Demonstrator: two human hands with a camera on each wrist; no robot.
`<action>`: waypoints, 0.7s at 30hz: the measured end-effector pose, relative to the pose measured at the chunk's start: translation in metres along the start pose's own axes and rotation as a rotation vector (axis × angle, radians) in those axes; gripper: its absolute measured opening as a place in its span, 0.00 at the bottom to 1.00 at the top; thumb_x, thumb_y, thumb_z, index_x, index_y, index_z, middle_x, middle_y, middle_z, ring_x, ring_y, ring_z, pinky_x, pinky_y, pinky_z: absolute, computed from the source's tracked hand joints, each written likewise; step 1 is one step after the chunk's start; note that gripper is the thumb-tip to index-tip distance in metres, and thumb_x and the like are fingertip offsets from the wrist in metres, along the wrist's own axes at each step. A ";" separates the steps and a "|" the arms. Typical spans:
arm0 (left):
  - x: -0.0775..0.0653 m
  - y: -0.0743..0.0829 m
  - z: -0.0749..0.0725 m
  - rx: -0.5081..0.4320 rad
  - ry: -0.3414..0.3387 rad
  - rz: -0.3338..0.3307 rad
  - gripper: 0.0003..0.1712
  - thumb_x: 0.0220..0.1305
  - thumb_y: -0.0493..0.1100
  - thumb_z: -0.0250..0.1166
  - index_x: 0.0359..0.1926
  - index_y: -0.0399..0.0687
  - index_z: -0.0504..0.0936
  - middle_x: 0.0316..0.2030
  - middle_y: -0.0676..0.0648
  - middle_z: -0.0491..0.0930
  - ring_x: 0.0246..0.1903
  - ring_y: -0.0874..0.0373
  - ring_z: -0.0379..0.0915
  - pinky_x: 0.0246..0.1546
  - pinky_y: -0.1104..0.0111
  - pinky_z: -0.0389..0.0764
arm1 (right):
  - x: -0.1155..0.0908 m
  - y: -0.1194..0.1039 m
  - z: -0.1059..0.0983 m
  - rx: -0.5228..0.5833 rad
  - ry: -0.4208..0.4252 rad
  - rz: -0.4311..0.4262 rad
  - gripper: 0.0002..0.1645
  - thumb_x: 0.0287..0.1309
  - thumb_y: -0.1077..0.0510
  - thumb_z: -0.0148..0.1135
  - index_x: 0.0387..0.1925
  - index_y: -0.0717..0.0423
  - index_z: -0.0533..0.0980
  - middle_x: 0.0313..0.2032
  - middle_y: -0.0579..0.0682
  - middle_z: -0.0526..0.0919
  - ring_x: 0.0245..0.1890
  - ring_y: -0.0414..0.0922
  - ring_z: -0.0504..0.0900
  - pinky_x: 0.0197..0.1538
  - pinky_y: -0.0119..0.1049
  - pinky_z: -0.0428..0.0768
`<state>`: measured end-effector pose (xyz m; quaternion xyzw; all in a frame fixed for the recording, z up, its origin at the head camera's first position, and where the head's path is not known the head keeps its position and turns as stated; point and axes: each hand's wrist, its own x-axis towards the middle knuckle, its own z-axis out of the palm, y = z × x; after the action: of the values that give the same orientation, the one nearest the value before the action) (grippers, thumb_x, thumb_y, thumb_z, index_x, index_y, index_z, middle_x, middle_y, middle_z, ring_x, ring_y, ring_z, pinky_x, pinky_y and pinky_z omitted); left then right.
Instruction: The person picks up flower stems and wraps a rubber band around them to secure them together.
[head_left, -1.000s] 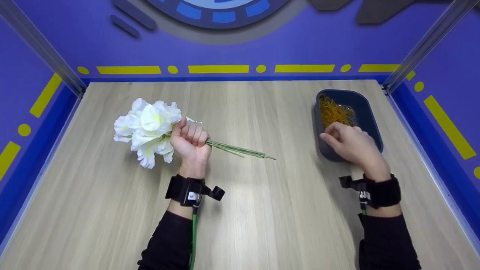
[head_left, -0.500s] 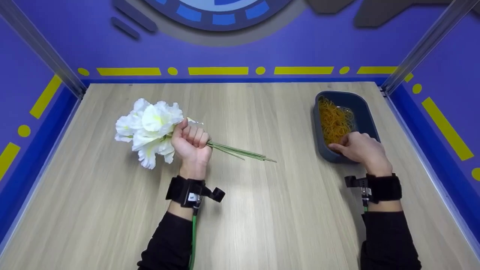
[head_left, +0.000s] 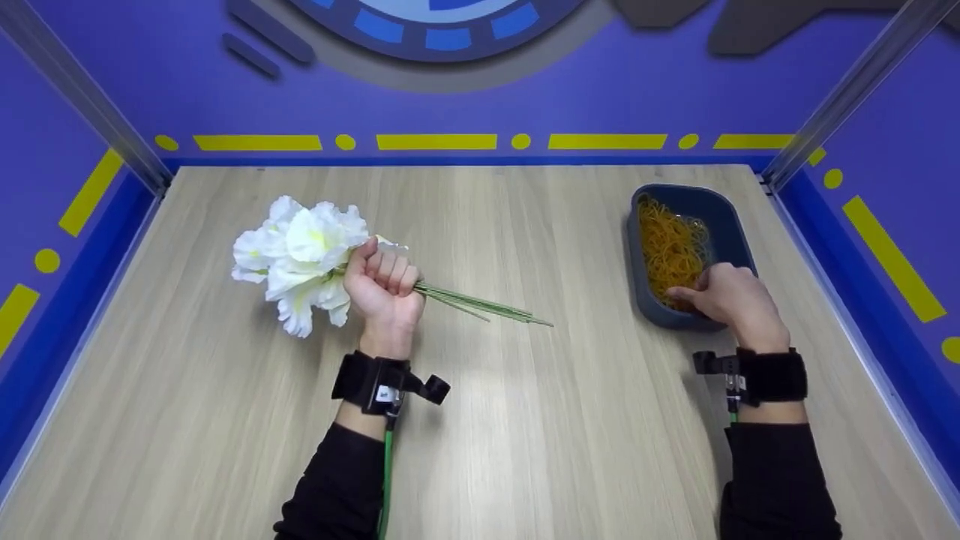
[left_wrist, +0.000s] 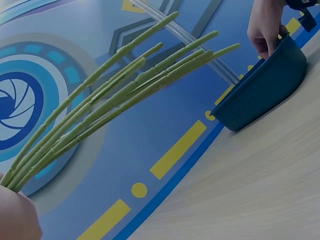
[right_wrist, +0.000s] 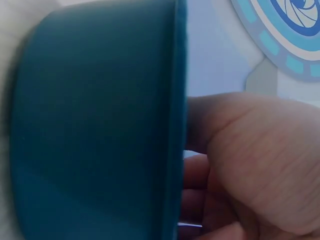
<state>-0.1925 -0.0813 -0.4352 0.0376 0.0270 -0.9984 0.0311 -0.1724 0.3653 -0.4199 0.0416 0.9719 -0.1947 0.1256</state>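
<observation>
My left hand (head_left: 384,289) grips a bunch of white flowers (head_left: 304,247), with the blossoms out on the left and the thin green stems (head_left: 487,304) pointing right. The left wrist view shows these stems (left_wrist: 115,95) spreading slightly apart. On the right, a dark blue-grey box (head_left: 729,214) holds a tangle of thin amber rubber bands (head_left: 667,244). My right hand (head_left: 739,304) reaches down into its near end, thumb at the bands. Box wall (right_wrist: 95,120) hides the fingertips in the right wrist view; I cannot tell whether they pinch a band.
The wooden table (head_left: 495,420) lies under both hands. Blue panels with yellow dashes, such as the back wall (head_left: 480,105), enclose it at the back and sides. A green cable (head_left: 387,472) runs along the left forearm from the wrist camera.
My right hand has moved right and lower, from over the box down into its near end among the bands. The left hand keeps gripping the flowers, nearly still.
</observation>
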 end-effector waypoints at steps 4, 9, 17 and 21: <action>0.001 0.001 -0.001 -0.017 0.002 -0.012 0.27 0.71 0.37 0.45 0.11 0.51 0.54 0.11 0.57 0.47 0.12 0.66 0.37 0.13 0.75 0.40 | 0.001 0.000 0.000 -0.003 -0.041 0.008 0.29 0.68 0.44 0.64 0.15 0.51 0.67 0.14 0.43 0.58 0.14 0.42 0.61 0.21 0.37 0.59; 0.002 -0.001 0.000 -0.040 -0.008 -0.039 0.26 0.69 0.36 0.46 0.12 0.51 0.52 0.11 0.58 0.46 0.12 0.67 0.37 0.13 0.75 0.40 | -0.001 0.000 -0.003 0.007 -0.036 -0.004 0.19 0.71 0.51 0.61 0.26 0.58 0.78 0.19 0.47 0.70 0.21 0.47 0.69 0.26 0.39 0.65; 0.001 -0.002 0.000 -0.044 -0.029 -0.047 0.26 0.69 0.36 0.47 0.12 0.51 0.52 0.12 0.57 0.45 0.12 0.66 0.36 0.13 0.75 0.39 | -0.010 -0.007 -0.012 0.034 0.196 -0.074 0.22 0.73 0.49 0.59 0.41 0.67 0.81 0.27 0.56 0.80 0.23 0.50 0.75 0.25 0.41 0.69; 0.000 -0.002 -0.001 -0.051 -0.040 -0.053 0.26 0.68 0.36 0.48 0.12 0.51 0.53 0.12 0.57 0.46 0.12 0.66 0.37 0.13 0.75 0.40 | -0.014 -0.015 -0.014 0.040 0.404 -0.125 0.21 0.73 0.48 0.59 0.40 0.65 0.80 0.26 0.58 0.82 0.21 0.51 0.77 0.24 0.42 0.69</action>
<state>-0.1929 -0.0797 -0.4357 0.0163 0.0528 -0.9985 0.0061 -0.1639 0.3567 -0.3985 0.0222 0.9740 -0.2090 -0.0852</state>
